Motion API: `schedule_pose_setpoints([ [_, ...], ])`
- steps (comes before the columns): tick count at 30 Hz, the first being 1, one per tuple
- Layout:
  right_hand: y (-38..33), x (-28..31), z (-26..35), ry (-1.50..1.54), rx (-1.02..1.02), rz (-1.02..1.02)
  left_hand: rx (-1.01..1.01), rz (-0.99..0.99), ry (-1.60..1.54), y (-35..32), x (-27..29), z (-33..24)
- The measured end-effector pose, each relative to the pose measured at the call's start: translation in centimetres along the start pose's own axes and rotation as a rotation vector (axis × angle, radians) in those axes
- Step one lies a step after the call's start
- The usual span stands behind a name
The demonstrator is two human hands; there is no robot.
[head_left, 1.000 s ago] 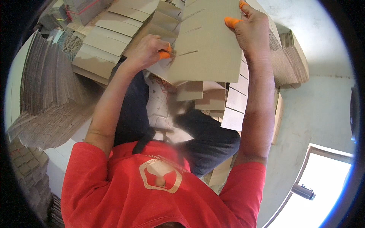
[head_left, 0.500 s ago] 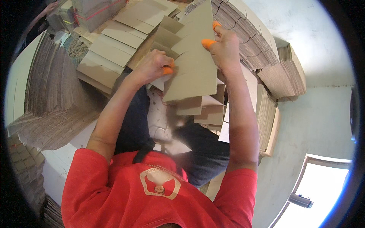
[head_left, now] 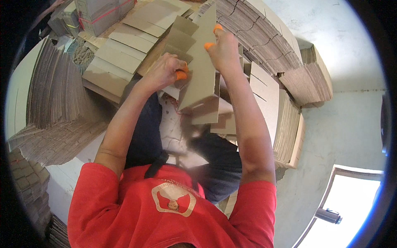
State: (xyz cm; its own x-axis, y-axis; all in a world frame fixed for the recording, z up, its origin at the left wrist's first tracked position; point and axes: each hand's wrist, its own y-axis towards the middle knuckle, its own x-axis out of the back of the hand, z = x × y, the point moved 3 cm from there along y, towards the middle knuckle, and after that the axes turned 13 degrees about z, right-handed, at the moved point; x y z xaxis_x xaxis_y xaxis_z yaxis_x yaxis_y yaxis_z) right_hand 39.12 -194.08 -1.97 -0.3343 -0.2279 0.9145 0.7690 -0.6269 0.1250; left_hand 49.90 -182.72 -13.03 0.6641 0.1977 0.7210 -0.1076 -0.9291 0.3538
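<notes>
A slotted cardboard strip stands tilted in front of me, joined with several crosswise cardboard pieces into a grid-like divider. My right hand, with orange covers on thumb and finger, grips the strip's upper right edge. On the other side, my left hand is closed near the lower left of the divider, orange-covered fingertips pressed at a crosswise piece. What its fingertips pinch is partly hidden. More divider cells show below the strip, above my right leg.
Slotted cardboard sheets lie in a row at the far left. Tall cardboard stacks stand at the left and far right, with slotted sheets beside my right forearm. A pale wall and a bright opening are at right.
My right hand has moved left, and the strip's top has swung left with it, so the strip stands more edge-on. My left hand has shifted only slightly.
</notes>
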Motion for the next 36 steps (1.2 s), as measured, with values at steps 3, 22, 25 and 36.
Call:
schedule_pose_setpoints([
  [3, 0.8, 0.2, -1.1, 0.081, -0.066, 0.114, -0.076, -0.051, -0.016, 0.3, -0.2, -0.5],
  [22, -5.8, 1.5, 3.3, -0.017, 0.067, 0.135, 0.025, 0.021, -0.026, 0.0, 0.9, -0.9],
  [25, -6.0, -0.9, 3.2, -0.008, 0.010, 0.274, -0.027, -0.016, 0.022, 0.3, 0.8, -0.7],
  [36, -11.0, 0.1, -2.3, -0.004, -0.223, 0.070, -0.070, -0.060, 0.247, -0.4, 1.9, -3.1],
])
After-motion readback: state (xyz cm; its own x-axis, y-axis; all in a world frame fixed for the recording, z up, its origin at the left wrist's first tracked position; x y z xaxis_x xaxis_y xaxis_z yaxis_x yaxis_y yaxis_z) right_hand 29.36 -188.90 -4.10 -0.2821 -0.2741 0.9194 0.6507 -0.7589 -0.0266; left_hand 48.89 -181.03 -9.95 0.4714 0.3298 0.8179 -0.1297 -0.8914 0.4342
